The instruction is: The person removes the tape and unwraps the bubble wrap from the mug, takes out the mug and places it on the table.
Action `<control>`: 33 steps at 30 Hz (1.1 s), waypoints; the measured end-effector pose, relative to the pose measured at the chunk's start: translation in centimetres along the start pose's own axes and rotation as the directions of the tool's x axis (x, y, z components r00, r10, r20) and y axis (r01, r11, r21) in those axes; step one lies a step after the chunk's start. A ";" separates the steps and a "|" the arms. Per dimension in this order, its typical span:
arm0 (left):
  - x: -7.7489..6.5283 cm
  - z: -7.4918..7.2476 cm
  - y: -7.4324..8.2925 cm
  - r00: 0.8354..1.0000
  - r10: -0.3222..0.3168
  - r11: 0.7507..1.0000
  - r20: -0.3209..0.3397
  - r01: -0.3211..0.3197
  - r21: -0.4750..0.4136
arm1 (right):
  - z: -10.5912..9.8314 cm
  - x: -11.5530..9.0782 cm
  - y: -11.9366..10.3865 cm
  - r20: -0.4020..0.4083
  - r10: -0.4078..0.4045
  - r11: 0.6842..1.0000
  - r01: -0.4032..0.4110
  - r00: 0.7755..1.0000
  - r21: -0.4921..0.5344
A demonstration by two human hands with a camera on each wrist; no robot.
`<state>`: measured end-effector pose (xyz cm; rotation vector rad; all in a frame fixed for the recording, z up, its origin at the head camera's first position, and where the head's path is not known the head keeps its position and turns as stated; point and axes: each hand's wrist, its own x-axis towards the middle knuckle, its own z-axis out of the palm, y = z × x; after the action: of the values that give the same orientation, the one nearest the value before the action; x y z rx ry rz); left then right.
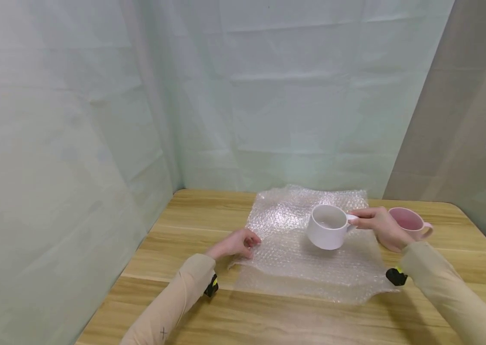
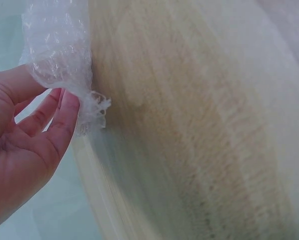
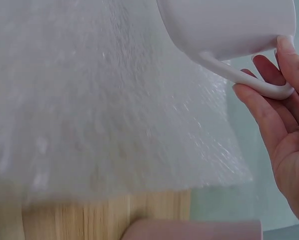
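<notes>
A white mug [image 1: 328,230] is held by its handle in my right hand [image 1: 380,225], over a sheet of bubble wrap [image 1: 286,249]. In the right wrist view, the fingers curl round the mug's handle [image 3: 239,77], with the thumb near the mug's side. My left hand [image 1: 238,243] is at the left edge of the wrap. Its thumb and fingers pinch that edge, as the left wrist view shows, and part of the thumb is behind the plastic [image 2: 59,55]. The mug looks empty inside.
A pink mug [image 1: 406,219] stands on the wooden table [image 1: 208,211] just right of the wrap, partly hidden behind my right hand and wrist. Pale cloth [image 1: 286,96] hangs behind the table and along its left side.
</notes>
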<state>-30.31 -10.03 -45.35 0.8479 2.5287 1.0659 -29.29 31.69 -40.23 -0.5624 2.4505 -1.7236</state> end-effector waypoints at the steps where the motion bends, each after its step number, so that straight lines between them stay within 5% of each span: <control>1: 0.0 0.0 0.1 1.000 0.000 1.000 0.001 0.000 0.002 | -0.2 -0.2 -0.1 -0.001 -0.007 1.000 0.007 1.000 -0.006; 12: -0.1 0.0 0.0 1.000 0.016 1.000 0.005 -0.016 0.008 | -2.3 -2.6 -1.0 -0.037 -0.065 0.962 0.053 0.997 -0.269; 18: -0.1 0.0 0.0 1.000 0.023 1.000 0.006 -0.023 0.015 | -3.4 -4.1 -1.1 -0.074 -0.101 0.913 0.063 0.992 -0.403; 33: -0.2 -0.1 0.2 0.999 0.053 0.999 0.008 -0.053 -0.006 | -6.4 -7.5 -0.9 -0.088 -0.070 0.947 0.038 0.994 -0.320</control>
<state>-30.12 -10.12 -45.16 0.9208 2.5083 1.0832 -23.93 39.76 -38.14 -0.5911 2.8328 -1.4095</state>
